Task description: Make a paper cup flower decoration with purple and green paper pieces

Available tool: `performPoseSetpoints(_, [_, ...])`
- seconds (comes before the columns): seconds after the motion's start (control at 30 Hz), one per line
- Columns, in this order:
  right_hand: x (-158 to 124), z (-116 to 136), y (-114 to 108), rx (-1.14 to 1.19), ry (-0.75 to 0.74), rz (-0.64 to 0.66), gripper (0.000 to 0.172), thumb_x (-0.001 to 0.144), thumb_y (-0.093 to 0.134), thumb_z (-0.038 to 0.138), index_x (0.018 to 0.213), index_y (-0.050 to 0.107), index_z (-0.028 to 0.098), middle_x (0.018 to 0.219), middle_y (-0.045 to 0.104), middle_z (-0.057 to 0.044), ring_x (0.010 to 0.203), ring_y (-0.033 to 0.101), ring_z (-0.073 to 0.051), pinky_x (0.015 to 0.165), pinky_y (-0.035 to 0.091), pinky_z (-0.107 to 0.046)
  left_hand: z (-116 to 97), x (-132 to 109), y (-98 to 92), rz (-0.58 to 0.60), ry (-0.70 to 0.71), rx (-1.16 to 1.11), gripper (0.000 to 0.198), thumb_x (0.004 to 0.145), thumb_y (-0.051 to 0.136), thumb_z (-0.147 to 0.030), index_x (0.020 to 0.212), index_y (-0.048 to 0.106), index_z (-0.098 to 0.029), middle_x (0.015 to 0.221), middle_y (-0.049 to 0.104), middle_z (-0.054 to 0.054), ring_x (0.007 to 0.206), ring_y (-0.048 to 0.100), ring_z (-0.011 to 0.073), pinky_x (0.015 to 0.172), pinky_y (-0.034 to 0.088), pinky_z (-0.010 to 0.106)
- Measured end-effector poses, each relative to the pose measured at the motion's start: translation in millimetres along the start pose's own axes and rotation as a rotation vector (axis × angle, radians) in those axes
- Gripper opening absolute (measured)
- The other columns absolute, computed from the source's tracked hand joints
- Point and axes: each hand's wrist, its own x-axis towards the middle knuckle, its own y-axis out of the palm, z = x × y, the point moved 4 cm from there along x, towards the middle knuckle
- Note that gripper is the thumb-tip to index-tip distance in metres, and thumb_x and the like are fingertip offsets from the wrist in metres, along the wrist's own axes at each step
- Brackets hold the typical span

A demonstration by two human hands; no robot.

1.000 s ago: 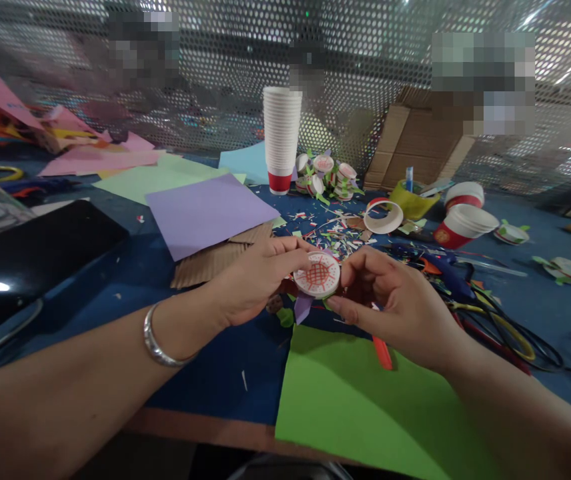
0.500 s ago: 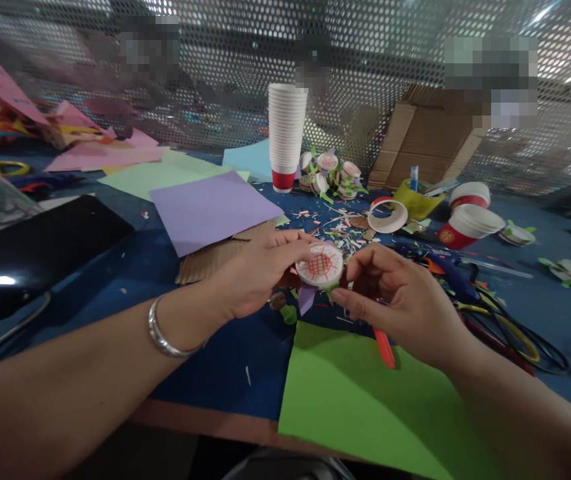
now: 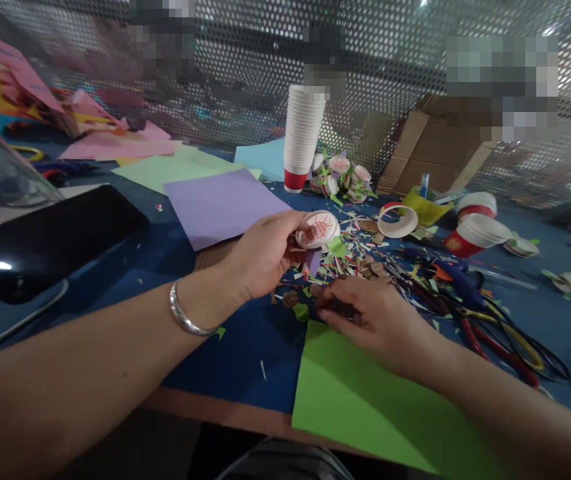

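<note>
Between its thumb and fingers my left hand [image 3: 270,257] holds a round white paper-cup piece [image 3: 318,229] with a red pattern drawn on its face. Purple and green paper bits hang from the piece's lower side. My right hand [image 3: 370,320] is lower and to the right, apart from the piece, its fingers curled down among paper scraps. Whether its fingertips pinch a scrap is hidden. Just left of those fingertips lie a small brown round piece [image 3: 290,298] and a green scrap [image 3: 301,311]. Under the right forearm is a green sheet [image 3: 345,393].
A tall cup stack [image 3: 304,137] stands behind, beside several finished-looking round pieces [image 3: 339,165]. Purple paper [image 3: 225,203] and a black phone-like object [image 3: 55,233] lie left. Rightward are a cup ring [image 3: 397,221], cups [image 3: 478,233], a blue glue gun [image 3: 465,283] and cables.
The round piece has moved up and away in my left hand. My right hand has left the piece and dropped toward the scraps. The orange-red handle under it no longer shows.
</note>
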Motion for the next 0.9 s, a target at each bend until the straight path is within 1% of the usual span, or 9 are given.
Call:
performPoseSetpoints(0.07, [4,2,1,-0.027,0.006,0.032,0.012,0.094,0.059,0.018,0.096,0.071,0.018,0.091,0.073,-0.005,0.082,0.065,-0.018,0.072,0.045,-0.030,-1,-1,1.0,0.008,0.024,-0.020,0.009,0.073,0.058,-0.015,0.065,0.056,-0.017,0.068,0.052,-0.001,0.059,0.049,0.0112,0.055,0.045,0.025])
performPoseSetpoints(0.17, [12,4,1,-0.054,0.026,0.045,0.014,0.093,0.059,0.017,0.097,0.072,0.017,0.093,0.074,-0.006,0.084,0.065,-0.019,0.075,0.046,-0.031,-2,-1,1.1,0.000,0.042,-0.045,0.007,0.074,0.058,-0.014,0.067,0.059,-0.016,0.069,0.053,0.000,0.060,0.050,0.0108,0.054,0.045,0.023])
performPoseSetpoints(0.33, [23,9,5,-0.062,0.044,0.074,0.016,0.093,0.061,0.022,0.100,0.075,0.019,0.096,0.073,-0.007,0.086,0.066,-0.020,0.075,0.046,-0.032,-3,-3,-1.2,-0.062,0.039,-0.051,0.007,0.075,0.057,-0.014,0.069,0.062,-0.015,0.070,0.056,0.000,0.061,0.051,0.0104,0.053,0.044,0.021])
performPoseSetpoints(0.43, [25,10,10,-0.054,0.060,0.091,0.017,0.090,0.066,0.022,0.102,0.077,0.020,0.098,0.073,-0.006,0.079,0.065,-0.018,0.069,0.045,-0.031,-3,-2,-1.5,-0.035,0.054,-0.036,0.008,0.075,0.057,-0.015,0.068,0.062,-0.015,0.068,0.056,0.000,0.059,0.049,0.0107,0.053,0.043,0.022])
performPoseSetpoints(0.53, [26,9,14,-0.033,0.059,0.089,0.015,0.086,0.069,0.017,0.098,0.078,0.021,0.094,0.072,-0.005,0.074,0.063,-0.016,0.065,0.045,-0.028,-3,-2,-2.0,-0.012,0.075,-0.027,0.009,0.074,0.058,-0.016,0.066,0.061,-0.016,0.068,0.055,0.000,0.059,0.047,0.0103,0.053,0.042,0.022])
performPoseSetpoints(0.63, [26,8,15,-0.007,0.037,0.079,0.017,0.086,0.067,0.012,0.095,0.077,0.021,0.093,0.072,-0.003,0.081,0.066,-0.016,0.072,0.047,-0.028,-2,-2,-2.8,-0.031,0.062,-0.033,0.009,0.074,0.057,-0.015,0.065,0.060,-0.016,0.068,0.054,-0.001,0.060,0.046,0.0102,0.054,0.041,0.022])
performPoseSetpoints(0.73, [25,7,14,0.010,0.010,0.070,0.016,0.090,0.065,0.013,0.093,0.078,0.020,0.095,0.074,-0.006,0.088,0.068,-0.019,0.080,0.050,-0.031,-2,-3,-2.3,-0.048,0.045,-0.037,0.011,0.075,0.056,-0.014,0.065,0.060,-0.016,0.068,0.053,-0.001,0.060,0.046,0.0101,0.054,0.041,0.021])
performPoseSetpoints(0.83, [24,6,12,0.034,-0.019,0.056,0.016,0.091,0.064,0.014,0.094,0.080,0.019,0.094,0.075,-0.007,0.089,0.068,-0.020,0.081,0.051,-0.033,-3,-3,-1.5,-0.053,0.034,-0.035,0.013,0.077,0.055,-0.013,0.065,0.061,-0.015,0.068,0.054,-0.001,0.060,0.047,0.0097,0.053,0.041,0.020])
performPoseSetpoints(0.9, [23,5,11,0.060,-0.036,0.045,0.018,0.091,0.064,0.013,0.094,0.080,0.020,0.094,0.076,-0.006,0.089,0.069,-0.020,0.080,0.051,-0.032,-3,-3,-1.0,-0.043,0.037,-0.037,0.014,0.077,0.055,-0.013,0.065,0.061,-0.015,0.068,0.053,-0.001,0.060,0.047,0.0096,0.053,0.041,0.020])
